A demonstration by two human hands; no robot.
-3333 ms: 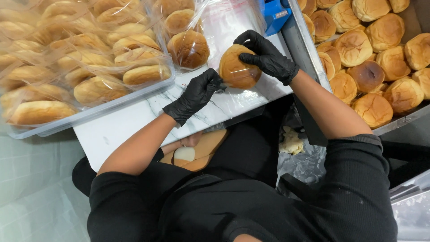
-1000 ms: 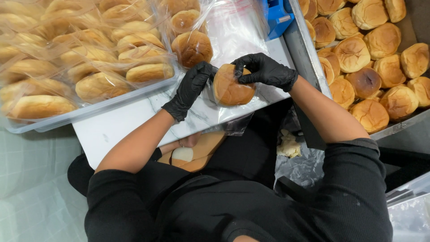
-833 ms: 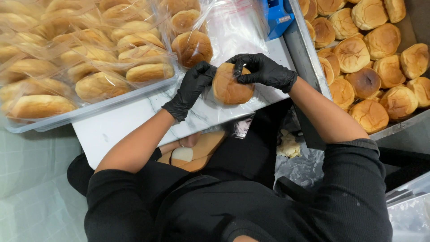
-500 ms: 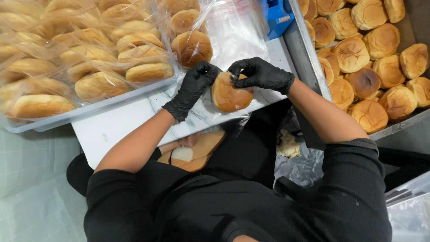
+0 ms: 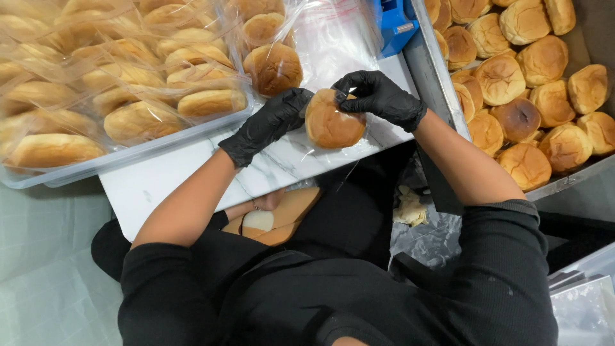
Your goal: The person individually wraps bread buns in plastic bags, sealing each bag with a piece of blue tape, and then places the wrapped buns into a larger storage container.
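Both my hands wear black gloves. A round golden bun in a clear plastic bag is held just above the white marble board. My left hand grips the bag at the bun's left side. My right hand pinches the bag's top edge over the bun. Flat clear bags lie on the board behind the bun.
A clear tray of bagged buns fills the upper left, with two bagged buns at its right end. A metal tray of loose buns lies to the right. A blue tape dispenser stands at the board's far edge.
The bun has gone from my right hand alone into a clear bag held by both hands. My right hand has shifted from the bun's side to the bag's top edge.
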